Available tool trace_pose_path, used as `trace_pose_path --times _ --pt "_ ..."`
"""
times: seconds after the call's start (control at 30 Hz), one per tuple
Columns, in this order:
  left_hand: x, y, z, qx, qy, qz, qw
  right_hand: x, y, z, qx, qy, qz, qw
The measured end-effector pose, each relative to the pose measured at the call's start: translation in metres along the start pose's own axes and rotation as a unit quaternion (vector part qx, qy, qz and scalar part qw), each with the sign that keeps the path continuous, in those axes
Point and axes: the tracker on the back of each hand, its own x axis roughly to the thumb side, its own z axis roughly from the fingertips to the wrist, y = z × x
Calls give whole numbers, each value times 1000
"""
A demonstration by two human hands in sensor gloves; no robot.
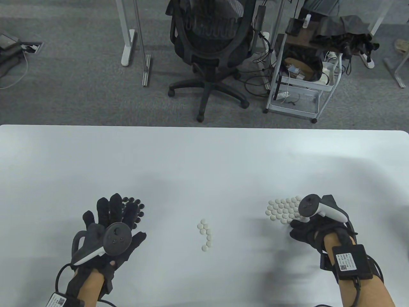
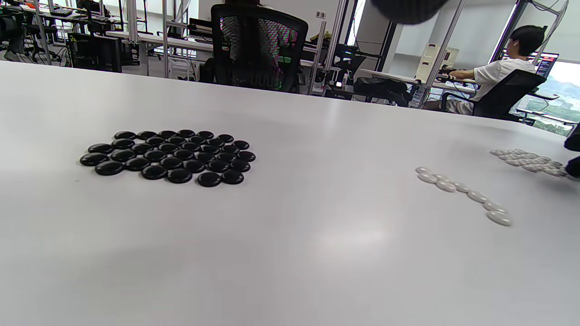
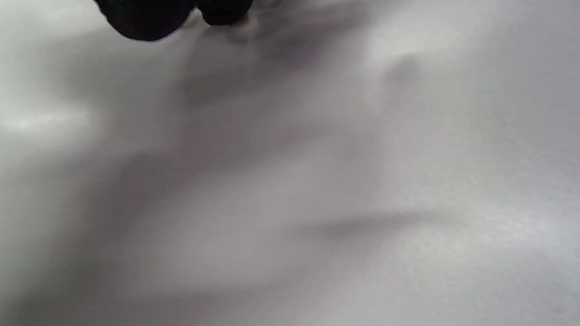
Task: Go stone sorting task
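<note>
white counter (image 1: 204, 160) with three groups of go stones. black stones (image 2: 170, 156) packed in one flat cluster at the left, all lying flat and touching each other. in the table view the left hand (image 1: 108, 228) is over this cluster, palm down, fingers (image 1: 115, 204) spread and straight, gripping nothing; only the far and right edge of the black cluster (image 1: 135, 208) shows past the fingertips. can't tell if the hand touches the stones or hovers.

small curved line of white stones (image 1: 205, 234) near the middle of the counter, stones touching in a chain, well apart from both hands. same line seen in the left wrist view (image 2: 466, 195).

bigger white stone cluster (image 1: 282, 209) at the right, flat and tightly packed. right hand (image 1: 314, 228) sits at the near right edge of it, tracker covering part of the pile. fingers curled downward toward the counter beside the stones; can't tell whether they pinch a stone. right wrist view is blurred, just two dark fingertips (image 3: 145, 16) at the top edge over the counter (image 3: 317, 181), something pale between them, unclear.

background: office chair (image 1: 209, 48) and a white cart (image 1: 302, 83) on grey carpet beyond the counter.
</note>
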Motion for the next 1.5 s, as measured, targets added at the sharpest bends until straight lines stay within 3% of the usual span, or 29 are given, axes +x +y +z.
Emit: trace_pose_path --times 0.1,0.27,0.43,0.63,0.9,1.03,1.2,1.37,1.5 --pt "0 0 0 -1 0 0 1000 18 -15 12 -24 -50 -24 998" --pt "0 0 0 -2 2 -1 1000 64 -27 28 -20 -91 19 995" --pt "-1 2 1 3 1 2 1000 123 -2 30 15 -141 105 984" --pt "-1 2 2 6 -2 4 1000 197 44 34 47 -213 204 954" --pt "-2 3 3 11 -3 9 1000 245 74 17 79 -237 245 937" --pt "-3 4 4 14 -3 11 1000 243 82 5 94 -223 252 937" --pt "-3 3 4 12 -4 11 1000 224 83 11 95 -223 246 939" --pt "-3 3 3 9 -2 9 1000 164 72 18 78 -172 227 955" --pt "-4 3 3 10 -1 8 1000 94 53 20 59 -95 176 978"
